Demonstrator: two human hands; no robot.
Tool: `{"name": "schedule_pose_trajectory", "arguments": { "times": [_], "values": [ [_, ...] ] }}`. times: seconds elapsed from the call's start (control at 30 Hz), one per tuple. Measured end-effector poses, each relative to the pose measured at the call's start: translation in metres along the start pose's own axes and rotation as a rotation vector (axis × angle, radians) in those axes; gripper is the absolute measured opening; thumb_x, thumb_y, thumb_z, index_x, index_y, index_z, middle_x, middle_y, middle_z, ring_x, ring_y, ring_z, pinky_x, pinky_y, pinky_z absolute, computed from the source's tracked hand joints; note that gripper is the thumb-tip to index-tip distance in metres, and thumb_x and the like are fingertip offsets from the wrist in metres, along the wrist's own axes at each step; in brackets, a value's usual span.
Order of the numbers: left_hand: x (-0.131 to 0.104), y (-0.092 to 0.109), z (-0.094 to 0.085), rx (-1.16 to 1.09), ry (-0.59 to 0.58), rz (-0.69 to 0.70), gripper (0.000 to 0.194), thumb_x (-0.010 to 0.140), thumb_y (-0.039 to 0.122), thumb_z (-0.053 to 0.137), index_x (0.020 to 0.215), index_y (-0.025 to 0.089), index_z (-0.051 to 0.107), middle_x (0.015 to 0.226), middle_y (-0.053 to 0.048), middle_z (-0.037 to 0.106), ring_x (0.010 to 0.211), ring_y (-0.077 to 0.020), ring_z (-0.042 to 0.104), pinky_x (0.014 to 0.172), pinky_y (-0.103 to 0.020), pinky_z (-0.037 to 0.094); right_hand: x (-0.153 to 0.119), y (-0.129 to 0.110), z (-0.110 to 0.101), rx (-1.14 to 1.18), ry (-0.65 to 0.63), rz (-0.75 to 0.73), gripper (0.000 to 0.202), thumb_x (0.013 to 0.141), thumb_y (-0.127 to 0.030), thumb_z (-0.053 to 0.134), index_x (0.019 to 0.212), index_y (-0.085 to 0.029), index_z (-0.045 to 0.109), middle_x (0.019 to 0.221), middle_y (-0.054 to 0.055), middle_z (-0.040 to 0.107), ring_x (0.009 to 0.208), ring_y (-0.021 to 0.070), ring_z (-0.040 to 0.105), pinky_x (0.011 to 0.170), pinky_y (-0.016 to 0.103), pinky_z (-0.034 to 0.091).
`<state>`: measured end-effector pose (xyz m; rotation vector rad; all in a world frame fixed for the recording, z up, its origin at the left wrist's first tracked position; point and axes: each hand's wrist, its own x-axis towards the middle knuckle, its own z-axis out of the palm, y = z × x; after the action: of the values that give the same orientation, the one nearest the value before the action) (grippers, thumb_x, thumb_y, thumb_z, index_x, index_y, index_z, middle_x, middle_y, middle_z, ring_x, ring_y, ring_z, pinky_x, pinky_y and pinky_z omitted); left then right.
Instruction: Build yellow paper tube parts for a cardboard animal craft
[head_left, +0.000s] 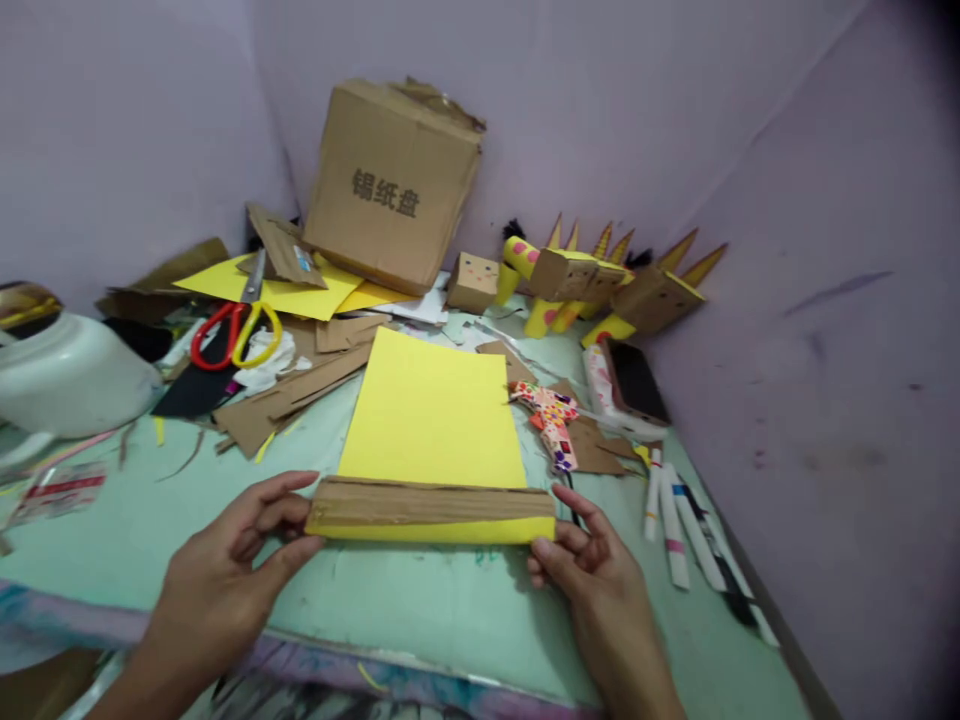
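A yellow paper sheet lies on the green tabletop, with a brown cardboard strip across its near part. Yellow paper shows along the strip's near edge. My left hand pinches the strip's left end between thumb and fingers. At the right end, my right hand grips the strip and yellow edge, thumb in front. Just beyond my right hand lies a glue gun with a colourful patterned covering.
Red and yellow scissors rest on scraps at the left, near a white pot. A cardboard box leans at the back beside yellow-and-cardboard animal figures. Markers and a phone lie right.
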<state>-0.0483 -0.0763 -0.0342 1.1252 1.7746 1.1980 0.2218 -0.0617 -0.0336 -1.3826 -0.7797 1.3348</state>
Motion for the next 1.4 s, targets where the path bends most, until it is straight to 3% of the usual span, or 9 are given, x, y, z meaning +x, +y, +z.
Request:
{"name": "schedule_pose_trajectory", "arguments": {
  "times": [0.33, 0.63, 0.77, 0.93, 1.13, 1.4],
  "values": [
    [0.001, 0.001, 0.000, -0.048, -0.111, 0.085, 0.027, 0.069, 0.026, 0.061, 0.094, 0.023, 0.050, 0.059, 0.007, 0.051, 0.057, -0.0120, 0.054, 0.056, -0.021, 0.043, 0.005, 0.007, -0.010, -0.098, 0.023, 0.049, 0.076, 0.058, -0.034, 0.079, 0.122, -0.019, 0.041, 0.059, -0.005, 0.060, 0.050, 0.0120, 0.056, 0.046, 0.020, 0.046],
    [-0.008, -0.007, 0.005, 0.011, -0.010, 0.188, 0.015, 0.074, 0.023, 0.054, 0.084, 0.024, 0.043, 0.064, 0.006, 0.049, 0.060, -0.0122, 0.051, 0.058, -0.022, 0.040, 0.003, 0.005, -0.010, -0.197, 0.040, 0.041, 0.080, 0.053, -0.041, 0.080, 0.121, -0.020, 0.043, 0.058, -0.006, 0.057, 0.049, 0.0115, 0.053, 0.043, 0.018, 0.045],
    [-0.006, -0.001, 0.006, 0.021, -0.041, 0.164, 0.013, 0.075, 0.022, 0.051, 0.083, 0.023, 0.041, 0.066, 0.006, 0.047, 0.061, -0.0116, 0.049, 0.057, -0.022, 0.039, 0.000, 0.002, -0.006, -0.236, 0.011, 0.040, 0.075, 0.054, -0.043, 0.079, 0.116, -0.019, 0.045, 0.053, -0.008, 0.051, 0.041, 0.0078, 0.043, 0.037, 0.016, 0.036],
    [-0.002, 0.008, 0.006, -0.114, -0.098, 0.030, 0.027, 0.071, 0.027, 0.056, 0.091, 0.021, 0.040, 0.058, 0.008, 0.048, 0.057, -0.0107, 0.048, 0.053, -0.020, 0.038, -0.005, 0.000, 0.000, -0.193, 0.030, 0.036, 0.067, 0.054, -0.041, 0.079, 0.109, -0.021, 0.047, 0.053, -0.008, 0.051, 0.038, 0.0062, 0.038, 0.034, 0.015, 0.029],
    [0.005, 0.006, 0.004, -0.271, -0.113, -0.095, 0.053, 0.063, 0.034, 0.069, 0.106, 0.020, 0.042, 0.067, 0.004, 0.062, 0.064, -0.0145, 0.059, 0.058, -0.022, 0.046, -0.003, 0.003, -0.001, -0.145, -0.005, -0.021, 0.060, 0.059, -0.039, 0.077, 0.107, -0.020, 0.048, 0.053, -0.008, 0.050, 0.039, 0.0058, 0.039, 0.036, 0.014, 0.031],
    [0.006, 0.007, 0.006, -0.278, -0.035, -0.138, 0.058, 0.054, 0.035, 0.077, 0.103, 0.022, 0.048, 0.063, 0.005, 0.065, 0.062, -0.0133, 0.060, 0.056, -0.018, 0.047, -0.002, 0.006, -0.006, -0.117, -0.021, -0.076, 0.055, 0.067, -0.041, 0.071, 0.110, -0.019, 0.045, 0.055, -0.007, 0.053, 0.041, 0.0068, 0.043, 0.038, 0.016, 0.035]
  ]
}}
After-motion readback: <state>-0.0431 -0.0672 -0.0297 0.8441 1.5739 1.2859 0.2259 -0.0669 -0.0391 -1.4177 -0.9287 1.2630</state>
